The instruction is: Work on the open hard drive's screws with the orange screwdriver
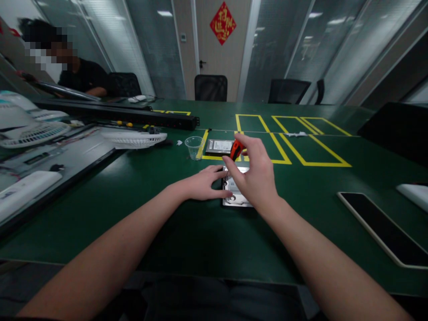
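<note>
In front of me a silver hard drive [238, 200] lies flat on the green table. My left hand [209, 183] holds it by its left side, with the thumb resting near the front left of its face and the fingers farther back. A red-and-black screwdriver handle [236, 149] is pinched between the thumb and fingers of my right hand [257, 171], above the drive. The screwdriver tip is hard to make out, and my right hand covers the drive's right part. Just behind lies a second hard drive [219, 147] with a white label, beside a clear plastic cup [194, 148].
Yellow tape outlines [321, 165] mark the table. To the right lies a phone-like dark slab [381, 225] with a pale rim. Fan parts [133, 139], a long black bar [133, 115] and a panel crowd the left. A person [85, 76] sits at the far left.
</note>
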`<act>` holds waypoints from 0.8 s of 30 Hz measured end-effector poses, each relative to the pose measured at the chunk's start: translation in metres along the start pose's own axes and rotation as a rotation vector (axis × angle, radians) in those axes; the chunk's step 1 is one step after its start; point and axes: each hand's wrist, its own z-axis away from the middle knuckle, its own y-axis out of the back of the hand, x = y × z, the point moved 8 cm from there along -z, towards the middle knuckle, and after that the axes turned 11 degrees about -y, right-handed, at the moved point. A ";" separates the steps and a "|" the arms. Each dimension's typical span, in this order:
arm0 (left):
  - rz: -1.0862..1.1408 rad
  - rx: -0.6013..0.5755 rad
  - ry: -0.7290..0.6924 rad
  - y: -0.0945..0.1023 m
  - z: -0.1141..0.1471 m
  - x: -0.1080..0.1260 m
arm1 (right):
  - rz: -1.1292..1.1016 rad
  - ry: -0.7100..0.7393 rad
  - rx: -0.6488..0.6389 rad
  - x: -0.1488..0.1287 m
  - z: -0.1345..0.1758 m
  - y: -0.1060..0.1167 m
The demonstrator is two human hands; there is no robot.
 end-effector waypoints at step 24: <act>0.017 0.011 -0.015 0.001 0.002 0.000 | -0.007 -0.025 -0.028 -0.003 0.000 -0.002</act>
